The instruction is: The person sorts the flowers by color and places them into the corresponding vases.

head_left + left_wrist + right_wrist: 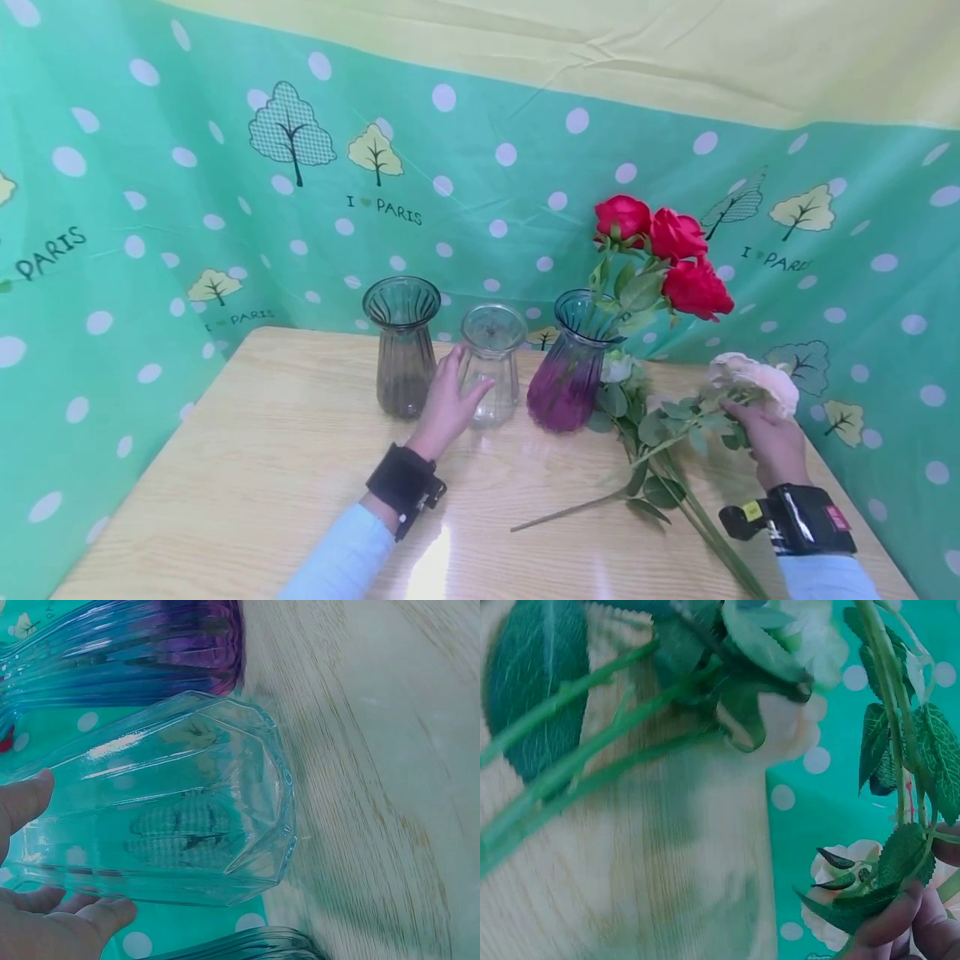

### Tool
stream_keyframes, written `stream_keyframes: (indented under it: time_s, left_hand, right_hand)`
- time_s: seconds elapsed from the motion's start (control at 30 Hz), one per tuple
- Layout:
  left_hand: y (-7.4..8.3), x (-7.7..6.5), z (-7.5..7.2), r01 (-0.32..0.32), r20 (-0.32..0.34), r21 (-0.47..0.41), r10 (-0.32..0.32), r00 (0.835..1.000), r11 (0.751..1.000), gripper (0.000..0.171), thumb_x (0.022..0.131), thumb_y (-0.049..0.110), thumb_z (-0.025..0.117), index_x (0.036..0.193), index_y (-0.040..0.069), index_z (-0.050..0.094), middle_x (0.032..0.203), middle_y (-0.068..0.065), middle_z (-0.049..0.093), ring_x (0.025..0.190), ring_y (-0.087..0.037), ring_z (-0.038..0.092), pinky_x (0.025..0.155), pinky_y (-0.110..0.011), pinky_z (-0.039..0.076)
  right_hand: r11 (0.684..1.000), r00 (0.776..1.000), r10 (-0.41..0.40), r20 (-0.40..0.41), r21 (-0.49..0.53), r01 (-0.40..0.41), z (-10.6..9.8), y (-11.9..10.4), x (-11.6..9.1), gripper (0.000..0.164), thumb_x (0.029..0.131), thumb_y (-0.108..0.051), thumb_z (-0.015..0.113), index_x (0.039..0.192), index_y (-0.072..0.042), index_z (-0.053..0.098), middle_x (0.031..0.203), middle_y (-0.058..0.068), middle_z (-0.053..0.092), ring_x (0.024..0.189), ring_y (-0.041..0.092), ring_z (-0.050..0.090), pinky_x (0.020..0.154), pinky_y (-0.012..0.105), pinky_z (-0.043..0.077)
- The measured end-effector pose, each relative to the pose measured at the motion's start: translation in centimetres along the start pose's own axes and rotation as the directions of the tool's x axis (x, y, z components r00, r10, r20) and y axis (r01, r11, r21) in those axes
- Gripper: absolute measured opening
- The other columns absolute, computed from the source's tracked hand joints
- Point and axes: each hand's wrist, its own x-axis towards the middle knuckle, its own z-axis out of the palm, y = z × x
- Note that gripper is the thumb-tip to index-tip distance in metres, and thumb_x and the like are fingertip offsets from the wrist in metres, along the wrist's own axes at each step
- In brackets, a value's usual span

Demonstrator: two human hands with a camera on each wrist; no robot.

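A clear glass vase [495, 392] stands upright on the table. My left hand [448, 404] is at its left side, thumb and fingers spread; in the left wrist view the thumb and fingertips lie along either side of the vase's upper part. Whether they press on the glass I cannot tell. At the right, my right hand [776, 446] pinches a pale pink rose [757, 383] by its stem just below the bloom. The rose's leafy stem slants down to the left across other stems. In the right wrist view, leaves [907, 859] partly hide the fingertips.
A grey ribbed vase [405, 358] stands left of the clear one. To its right, a blue-purple vase [566, 387] holds red roses [678, 237]. More pale flowers [618, 367] with long green stems [712, 533] lie on the wooden table [247, 467]. A patterned green cloth [480, 208] hangs behind.
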Motion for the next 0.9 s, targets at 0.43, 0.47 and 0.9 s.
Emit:
stream_keyframes:
  time_s: [0.43, 0.47, 0.9]
  left_hand:
    - [-0.1, -0.1, 0.0, -0.007, 0.004, 0.015, 0.007, 1.0, 1.0, 0.081, 0.085, 0.04, 0.064, 0.146, 0.005, 0.024, 0.148, -0.021, 0.032, 0.135, -0.037, 0.035, 0.109, -0.055, 0.033]
    - [-0.1, -0.1, 0.0, -0.007, 0.006, 0.015, 0.007, 1.0, 1.0, 0.081, 0.085, 0.04, 0.064, 0.147, 0.005, 0.024, 0.148, -0.021, 0.032, 0.134, -0.037, 0.035, 0.109, -0.054, 0.033]
    - [0.0, -0.1, -0.1, -0.007, 0.004, 0.012, 0.007, 1.0, 1.0, 0.08, 0.086, 0.039, 0.064, 0.146, 0.004, 0.024, 0.148, -0.021, 0.032, 0.135, -0.037, 0.035, 0.109, -0.054, 0.033]
  right_hand:
    - [0.93, 0.991, 0.075, 0.107, 0.352, -0.109, 0.5, 0.2, -1.4, 0.019, 0.08, -0.031, 0.074, 0.065, -0.026, 0.062, 0.065, -0.018, 0.056, 0.062, -0.002, 0.054, 0.054, 0.017, 0.048]
    - [0.92, 0.99, 0.078, 0.118, 0.374, -0.117, 0.6, 0.3, -1.5, 0.019, 0.079, -0.03, 0.074, 0.065, -0.026, 0.063, 0.066, -0.019, 0.057, 0.063, -0.002, 0.055, 0.056, 0.016, 0.049]
    - [0.66, 0.974, -0.139, 0.18, 0.75, -0.044, 0.9, -0.3, -4.4, 0.012, 0.088, -0.01, 0.064, 0.083, -0.017, 0.074, 0.078, -0.011, 0.069, 0.069, 0.003, 0.062, 0.057, 0.019, 0.054]
